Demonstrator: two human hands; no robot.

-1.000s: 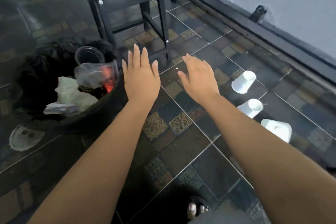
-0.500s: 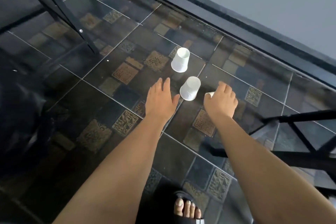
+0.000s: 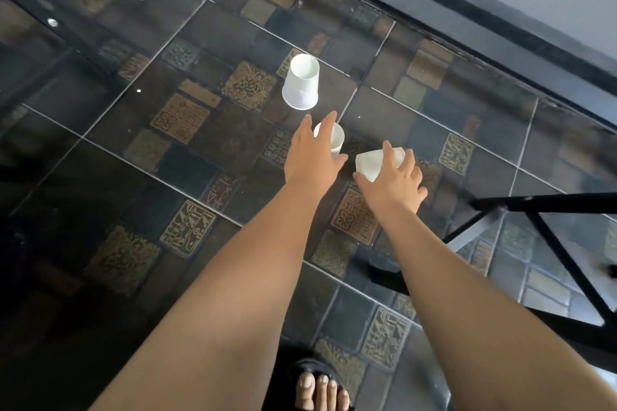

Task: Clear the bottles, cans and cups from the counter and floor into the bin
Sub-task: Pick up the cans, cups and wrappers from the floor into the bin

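Three white cups are on the dark tiled floor [image 3: 187, 173]. The farthest cup [image 3: 300, 83] stands apart, mouth down. The middle cup [image 3: 336, 141] is partly hidden behind my left hand [image 3: 312, 158], whose straight, spread fingers reach over it without closing. A crushed cup [image 3: 369, 165] sits between the thumb and fingers of my right hand [image 3: 395, 182], which wraps over it low at the floor. The bin is out of view.
A black metal frame [image 3: 547, 202] stands close on the right, its legs reaching toward my right arm. A dark skirting [image 3: 467, 7] and grey wall run along the upper right. My sandalled foot [image 3: 320, 387] is at the bottom edge.
My view swung away from the bin to the cups. Both hands moved forward and down: the left now covers the middle cup and the right has closed around the crushed cup.
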